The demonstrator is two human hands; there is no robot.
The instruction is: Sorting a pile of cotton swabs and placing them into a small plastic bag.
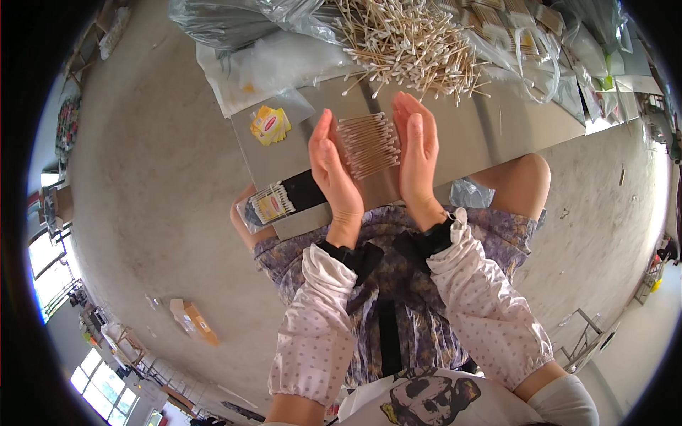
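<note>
A neat row of cotton swabs [369, 145] with wooden sticks lies on the metal tabletop [455, 153], the sticks side by side and their white tips at both ends. My left hand [334, 167] stands on edge along its left side, fingers stretched out, palm turned inward. Opposite it, my right hand [418, 153] is held the same way, close to the right-hand tips. Whether the palms touch the tips I cannot tell. Beyond my fingertips rises a big loose heap of cotton swabs [408, 46].
Left of my hands lie fanned yellow cards [270, 126] on a clear bag. A packed bag of swabs [270, 204] rests at the table's near left edge, next to a black strip [304, 190]. Grey plastic bags [227, 25] and bundled swabs [490, 18] line the far side.
</note>
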